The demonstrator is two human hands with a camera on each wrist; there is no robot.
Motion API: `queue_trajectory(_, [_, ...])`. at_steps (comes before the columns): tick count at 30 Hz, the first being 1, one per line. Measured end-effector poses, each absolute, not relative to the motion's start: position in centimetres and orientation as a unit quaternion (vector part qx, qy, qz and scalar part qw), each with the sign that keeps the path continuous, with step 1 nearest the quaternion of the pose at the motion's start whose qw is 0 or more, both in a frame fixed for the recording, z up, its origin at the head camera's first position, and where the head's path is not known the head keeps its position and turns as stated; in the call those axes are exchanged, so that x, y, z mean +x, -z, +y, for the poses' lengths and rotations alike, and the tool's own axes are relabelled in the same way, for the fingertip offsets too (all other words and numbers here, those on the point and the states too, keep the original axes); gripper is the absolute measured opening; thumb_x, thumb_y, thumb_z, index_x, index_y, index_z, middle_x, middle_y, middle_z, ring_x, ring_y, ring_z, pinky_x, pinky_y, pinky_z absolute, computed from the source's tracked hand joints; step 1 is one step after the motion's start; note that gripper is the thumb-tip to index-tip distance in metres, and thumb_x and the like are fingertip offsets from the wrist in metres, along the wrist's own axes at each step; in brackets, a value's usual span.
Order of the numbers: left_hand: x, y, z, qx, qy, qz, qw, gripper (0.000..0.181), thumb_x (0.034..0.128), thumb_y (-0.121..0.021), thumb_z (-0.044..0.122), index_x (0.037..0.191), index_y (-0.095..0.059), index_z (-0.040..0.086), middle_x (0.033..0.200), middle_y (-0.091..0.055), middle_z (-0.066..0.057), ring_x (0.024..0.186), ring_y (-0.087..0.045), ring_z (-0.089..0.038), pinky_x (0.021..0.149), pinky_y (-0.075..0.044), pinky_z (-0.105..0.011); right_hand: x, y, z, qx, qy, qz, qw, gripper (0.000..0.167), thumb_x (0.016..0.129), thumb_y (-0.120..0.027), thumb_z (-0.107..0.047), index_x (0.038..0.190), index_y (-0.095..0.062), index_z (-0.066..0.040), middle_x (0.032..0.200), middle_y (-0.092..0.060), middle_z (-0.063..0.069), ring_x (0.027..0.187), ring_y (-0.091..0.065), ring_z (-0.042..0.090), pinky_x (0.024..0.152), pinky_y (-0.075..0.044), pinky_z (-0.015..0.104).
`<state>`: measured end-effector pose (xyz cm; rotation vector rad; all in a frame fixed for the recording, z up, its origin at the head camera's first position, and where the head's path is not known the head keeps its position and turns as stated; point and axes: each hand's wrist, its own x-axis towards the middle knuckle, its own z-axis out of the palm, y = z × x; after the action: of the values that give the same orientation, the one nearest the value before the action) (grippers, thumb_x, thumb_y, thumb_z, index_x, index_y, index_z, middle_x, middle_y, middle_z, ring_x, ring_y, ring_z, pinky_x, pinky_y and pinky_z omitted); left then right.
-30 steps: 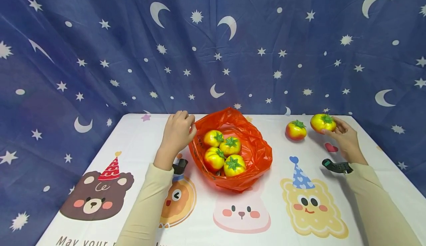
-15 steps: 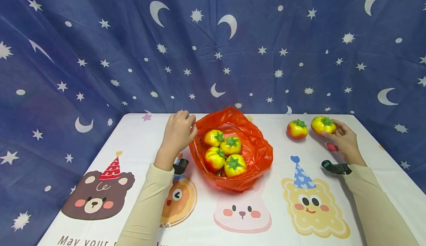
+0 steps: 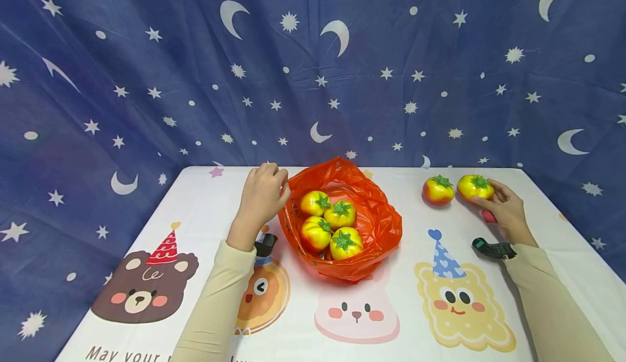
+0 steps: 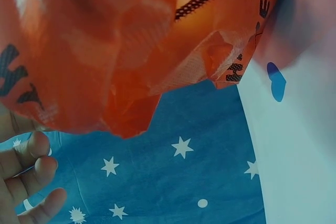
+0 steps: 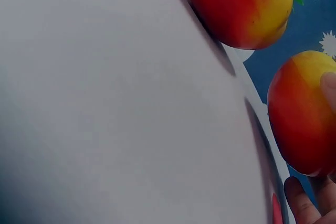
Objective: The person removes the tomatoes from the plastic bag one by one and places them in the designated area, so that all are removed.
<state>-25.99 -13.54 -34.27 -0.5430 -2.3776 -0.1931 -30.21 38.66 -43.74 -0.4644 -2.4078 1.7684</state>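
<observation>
Tomato (image 3: 474, 188) lowered in right hand (image 3: 507, 211), black-printed red bag (image 3: 377, 229), tablecloth (image 3: 406, 210) reading "May your"

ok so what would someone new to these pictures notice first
Probably the red plastic bag, open near the middle of the white table, with four yellow-and-red tomatoes inside and the left hand at its left edge. Next, toward the table's back right, the right hand holds a fifth tomato, beside a sixth one. Behind everything hangs a blue cloth with white moons and stars.
</observation>
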Motion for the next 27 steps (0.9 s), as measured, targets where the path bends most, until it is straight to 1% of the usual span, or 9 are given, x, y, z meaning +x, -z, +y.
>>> queue_trajectory(7, [-25.99,34.28,-13.59,-0.208,0.077,-0.915,0.336,0.009,0.0787,-0.06,0.008,0.071,-0.057,0.006,0.071,-0.051,-0.009,0.069,-0.049,-0.026,0.067,-0.041,-0.039,-30.25,43.9,38.54,-0.157,-0.576,-0.8,0.054,0.08,0.082,-0.066,-0.037,0.149,-0.023,-0.029,0.158,-0.015,-0.003,0.147,-0.013,0.019,0.112,-0.018,0.026])
queue_trajectory(14, [-26.08,34.36,-13.66,-0.207,0.077,-0.916,0.334,0.008,0.0782,-0.06,0.008,0.071,-0.057,0.006,0.071,-0.051,-0.009,0.069,-0.049,-0.026,0.066,-0.04,-0.039,-30.47,44.15,38.7,-0.161,-0.567,-0.807,0.05,0.085,0.08,-0.068,-0.041,0.15,-0.021,-0.028,0.159,-0.012,0.0,0.147,-0.012,0.023,0.112,-0.019,0.03])
queue_trajectory(18, [-26.09,34.36,-13.69,-0.206,0.078,-0.917,0.332,0.009,0.0784,-0.06,0.008,0.071,-0.057,0.006,0.071,-0.051,-0.009,0.069,-0.049,-0.026,0.065,-0.04,-0.038,-30.66,44.24,38.85,-0.164,-0.566,-0.807,0.043,0.085,0.081,-0.068,-0.039,0.15,-0.019,-0.03,0.159,-0.01,0.002,0.147,-0.012,0.023,0.112,-0.02,0.031])
queue_trajectory(23, [-26.1,34.31,-13.7,-0.206,0.079,-0.918,0.329,0.009,0.0786,-0.06,0.008,0.071,-0.056,0.006,0.071,-0.051,-0.009,0.069,-0.049,-0.026,0.066,-0.04,-0.038,-30.64,44.11,38.83,-0.161,-0.577,-0.8,0.035,0.082,0.085,-0.066,-0.029,0.15,-0.016,-0.032,0.159,-0.007,0.004,0.146,-0.011,0.023,0.112,-0.019,0.031])
queue_trajectory(27, [-26.08,34.26,-13.67,-0.205,0.078,-0.919,0.327,0.009,0.0787,-0.06,0.008,0.071,-0.057,0.006,0.071,-0.051,-0.009,0.069,-0.049,-0.026,0.065,-0.04,-0.038,-30.51,44.01,38.73,-0.156,-0.581,-0.798,0.032,0.083,0.085,-0.066,-0.028,0.15,-0.015,-0.033,0.159,-0.005,0.005,0.146,-0.01,0.023,0.112,-0.018,0.031])
